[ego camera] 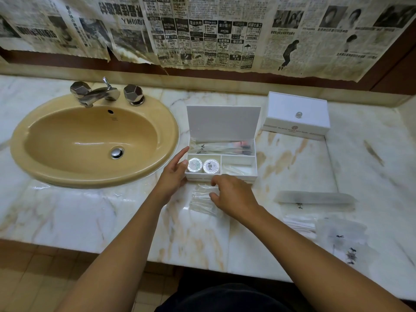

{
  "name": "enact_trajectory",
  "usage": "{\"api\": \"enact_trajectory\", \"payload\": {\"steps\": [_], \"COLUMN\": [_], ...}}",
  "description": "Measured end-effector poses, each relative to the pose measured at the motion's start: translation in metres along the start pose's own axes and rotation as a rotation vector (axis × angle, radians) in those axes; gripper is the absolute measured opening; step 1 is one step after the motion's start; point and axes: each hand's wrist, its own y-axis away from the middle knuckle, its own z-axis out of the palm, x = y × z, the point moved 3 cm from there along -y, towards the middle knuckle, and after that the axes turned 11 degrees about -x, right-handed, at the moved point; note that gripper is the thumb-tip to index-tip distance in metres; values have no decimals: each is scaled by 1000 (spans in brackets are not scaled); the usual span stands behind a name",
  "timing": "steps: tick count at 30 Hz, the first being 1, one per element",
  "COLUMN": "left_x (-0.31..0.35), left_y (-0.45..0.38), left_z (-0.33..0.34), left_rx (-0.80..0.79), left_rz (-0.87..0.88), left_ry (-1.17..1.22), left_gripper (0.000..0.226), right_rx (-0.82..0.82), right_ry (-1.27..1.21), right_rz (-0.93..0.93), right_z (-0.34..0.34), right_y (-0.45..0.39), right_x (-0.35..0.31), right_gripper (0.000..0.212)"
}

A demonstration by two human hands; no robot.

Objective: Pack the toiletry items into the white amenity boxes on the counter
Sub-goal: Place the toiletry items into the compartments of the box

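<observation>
White amenity boxes (pixel 221 152), two; round soaps (pixel 203 165), two, front-left compartment.

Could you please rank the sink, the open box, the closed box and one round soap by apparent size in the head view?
1. Sink
2. Open box, lid raised
3. Closed box, though it sits farther back, so ranks 2 and 3 are unsure
4. Round soap

Two amenity boxes (pixel 221 154), two soaps (pixel 195 165)

Tan sink (pixel 56 158) with chrome taps (pixel 105 92), newspapers (pixel 202 30) above
</observation>
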Motion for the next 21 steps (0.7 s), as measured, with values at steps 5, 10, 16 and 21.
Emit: {"api": "enact_trajectory", "payload": {"steps": [5, 10, 16, 21], "left_x": [-1, -2, -4, -5], "left_y": [-1, -1, -2, -3], "left_z": [-1, -1, -3, -3], "left_rx": [7, 7, 3, -5], "left_rz": [-11, -6, -4, 3], "left_ry": [-6, -11, -32, -27], "left_gripper": [37, 37, 38, 39], "right_rx": [-71, -76, -10, 77], "right_ry": [33, 34, 3, -41], "right_rz": [28, 35, 18, -26], "right_z": [14, 16, 8, -9], "right_y": [3, 3, 2, -2], "right_x": [4, 3, 1, -5], "right_gripper": [34, 35, 36, 25]}}
